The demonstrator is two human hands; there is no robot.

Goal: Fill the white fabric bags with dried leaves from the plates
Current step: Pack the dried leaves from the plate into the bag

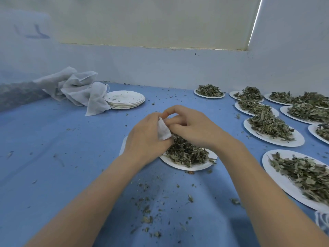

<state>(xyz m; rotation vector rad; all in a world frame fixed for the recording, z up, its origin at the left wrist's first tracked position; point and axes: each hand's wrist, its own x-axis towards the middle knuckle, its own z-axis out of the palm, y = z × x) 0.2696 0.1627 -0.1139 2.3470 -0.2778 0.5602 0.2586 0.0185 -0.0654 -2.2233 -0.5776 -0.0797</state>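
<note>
A white plate (192,167) with a heap of dried leaves (187,152) lies on the blue table in front of me. Over its far side my left hand (147,138) grips a small white fabric bag (163,130); only a folded part of the bag shows between the hands. My right hand (192,125) is curled at the bag's top, fingertips pinching its edge just above the leaves. Most of the bag is hidden by my fingers.
Several plates heaped with dried leaves (270,129) fill the right side. A stack of used plates (124,99) stands at the back beside a pile of white fabric bags (78,88). Leaf crumbs (147,207) litter the blue cloth near me. A wall closes the back.
</note>
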